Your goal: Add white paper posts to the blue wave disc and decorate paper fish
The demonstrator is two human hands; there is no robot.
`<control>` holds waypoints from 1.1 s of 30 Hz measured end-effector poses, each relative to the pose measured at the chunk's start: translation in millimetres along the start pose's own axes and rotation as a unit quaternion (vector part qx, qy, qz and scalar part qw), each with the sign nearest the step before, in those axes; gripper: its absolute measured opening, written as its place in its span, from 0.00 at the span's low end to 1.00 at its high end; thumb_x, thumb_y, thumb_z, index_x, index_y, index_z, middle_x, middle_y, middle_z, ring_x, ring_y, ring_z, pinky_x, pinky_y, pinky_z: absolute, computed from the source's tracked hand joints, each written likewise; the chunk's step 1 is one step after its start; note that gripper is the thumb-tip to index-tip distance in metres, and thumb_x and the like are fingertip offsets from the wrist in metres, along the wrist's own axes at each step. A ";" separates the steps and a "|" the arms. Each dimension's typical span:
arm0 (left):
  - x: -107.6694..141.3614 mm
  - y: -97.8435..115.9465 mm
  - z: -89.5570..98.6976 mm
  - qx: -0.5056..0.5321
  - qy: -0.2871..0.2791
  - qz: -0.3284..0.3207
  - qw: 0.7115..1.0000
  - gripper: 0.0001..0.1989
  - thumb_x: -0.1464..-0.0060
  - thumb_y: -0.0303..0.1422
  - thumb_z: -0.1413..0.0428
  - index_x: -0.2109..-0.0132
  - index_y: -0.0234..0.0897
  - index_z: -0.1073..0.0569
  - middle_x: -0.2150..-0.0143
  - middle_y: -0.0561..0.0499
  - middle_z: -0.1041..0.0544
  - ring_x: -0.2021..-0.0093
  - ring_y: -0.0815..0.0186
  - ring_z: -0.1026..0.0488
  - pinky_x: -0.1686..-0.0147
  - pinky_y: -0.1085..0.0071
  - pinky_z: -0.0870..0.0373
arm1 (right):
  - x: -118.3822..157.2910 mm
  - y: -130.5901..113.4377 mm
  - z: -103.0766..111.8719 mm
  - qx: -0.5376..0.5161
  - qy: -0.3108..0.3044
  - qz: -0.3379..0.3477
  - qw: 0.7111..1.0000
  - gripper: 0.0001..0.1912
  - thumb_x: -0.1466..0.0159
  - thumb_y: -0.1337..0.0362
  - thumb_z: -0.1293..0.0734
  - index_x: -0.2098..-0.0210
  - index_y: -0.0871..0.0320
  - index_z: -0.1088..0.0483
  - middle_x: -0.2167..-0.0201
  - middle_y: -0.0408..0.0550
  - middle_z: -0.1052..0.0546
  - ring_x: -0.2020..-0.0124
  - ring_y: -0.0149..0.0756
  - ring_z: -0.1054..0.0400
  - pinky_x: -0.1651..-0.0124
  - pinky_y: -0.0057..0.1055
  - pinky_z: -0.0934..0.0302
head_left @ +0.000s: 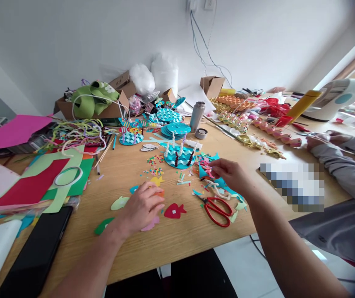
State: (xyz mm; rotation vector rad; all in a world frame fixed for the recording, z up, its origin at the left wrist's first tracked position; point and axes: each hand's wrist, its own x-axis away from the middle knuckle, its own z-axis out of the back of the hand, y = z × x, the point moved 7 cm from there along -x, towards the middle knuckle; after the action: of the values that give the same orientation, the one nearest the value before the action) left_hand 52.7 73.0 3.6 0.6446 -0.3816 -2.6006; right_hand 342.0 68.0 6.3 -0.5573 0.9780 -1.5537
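Note:
Several paper fish lie on the table in front of me. My left hand (145, 203) is over them with fingers loosely bent and a little apart, partly covering an orange fish (160, 193) and a pink fish (150, 224). Beside it are a red fish (173, 211) with a small white square on it, a pale green fish (119, 203), a dark green fish (104, 226) and a yellow fish (157, 181). My right hand (229, 174) has its fingertips pinched together at a pile of coloured paper scraps (205, 166); whatever they hold is too small to make out. Red-handled scissors (217, 210) lie below it.
Behind the fish stands a blue wavy paper piece (180, 156) with upright twisted stems. Farther back are stacked blue discs (175, 130) and a metal flask (197, 116). Coloured paper (31, 182) and a black phone (36, 252) lie left. A co-worker's hands (323, 140) are at right.

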 end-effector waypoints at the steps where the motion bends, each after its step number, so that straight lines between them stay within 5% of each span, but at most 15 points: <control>1: 0.1 3.9 -2.0 0.010 -0.021 -0.008 1.000 0.07 0.43 0.31 0.44 0.59 0.38 0.22 0.50 0.47 0.25 0.46 0.58 0.37 0.45 0.58 0.35 | 6.5 -4.8 -5.5 -0.024 -0.006 0.002 1.000 0.16 0.41 0.53 0.36 0.60 0.58 0.30 0.77 0.44 0.25 0.76 0.33 0.31 0.70 0.31 0.36; 5: 2.3 15.6 -12.2 0.034 -0.107 -0.022 0.993 0.11 0.46 0.38 0.41 0.55 0.46 0.22 0.47 0.50 0.27 0.43 0.55 0.39 0.43 0.54 0.38 | 33.2 -21.7 -31.9 -0.086 -0.039 -0.009 0.995 0.21 0.40 0.55 0.34 0.50 0.57 0.35 0.75 0.44 0.24 0.73 0.34 0.29 0.68 0.32 0.34; 10: 5.1 20.6 -21.4 0.031 -0.150 -0.026 0.988 0.15 0.49 0.43 0.39 0.54 0.48 0.22 0.46 0.50 0.29 0.40 0.53 0.43 0.41 0.52 0.41 | 54.1 -29.1 -64.4 -0.092 -0.058 -0.031 0.994 0.12 0.38 0.55 0.36 0.69 0.58 0.30 0.75 0.46 0.25 0.73 0.33 0.30 0.69 0.30 0.35; 16: 5.2 16.5 -23.9 -0.016 -0.150 -0.007 0.989 0.20 0.47 0.40 0.40 0.47 0.47 0.27 0.44 0.51 0.28 0.40 0.51 0.42 0.41 0.49 0.41 | 64.4 -42.8 -88.2 -0.024 -0.041 0.030 0.998 0.10 0.34 0.61 0.40 0.71 0.57 0.33 0.76 0.43 0.28 0.75 0.31 0.34 0.71 0.28 0.40; 23: 3.7 15.2 -21.7 -0.056 -0.138 0.019 0.989 0.22 0.44 0.40 0.43 0.42 0.45 0.31 0.41 0.51 0.31 0.39 0.51 0.42 0.41 0.49 0.40 | 78.9 -56.9 -106.5 0.102 0.016 0.151 0.983 0.09 0.34 0.68 0.40 0.67 0.57 0.30 0.67 0.48 0.30 0.65 0.36 0.35 0.62 0.32 0.39; 33: 3.6 15.2 -23.5 -0.042 -0.117 0.017 0.992 0.23 0.45 0.38 0.41 0.43 0.43 0.31 0.43 0.47 0.29 0.40 0.54 0.41 0.41 0.51 0.39 | 84.7 -58.1 -123.0 0.190 -0.025 0.193 0.962 0.10 0.35 0.70 0.39 0.70 0.58 0.28 0.72 0.48 0.30 0.67 0.37 0.36 0.62 0.33 0.39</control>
State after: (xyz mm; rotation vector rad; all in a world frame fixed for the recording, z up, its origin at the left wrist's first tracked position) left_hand 66.6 54.4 -12.4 0.3016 -0.3498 -2.6511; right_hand 192.2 20.7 -25.8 -0.1227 0.6745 -1.3187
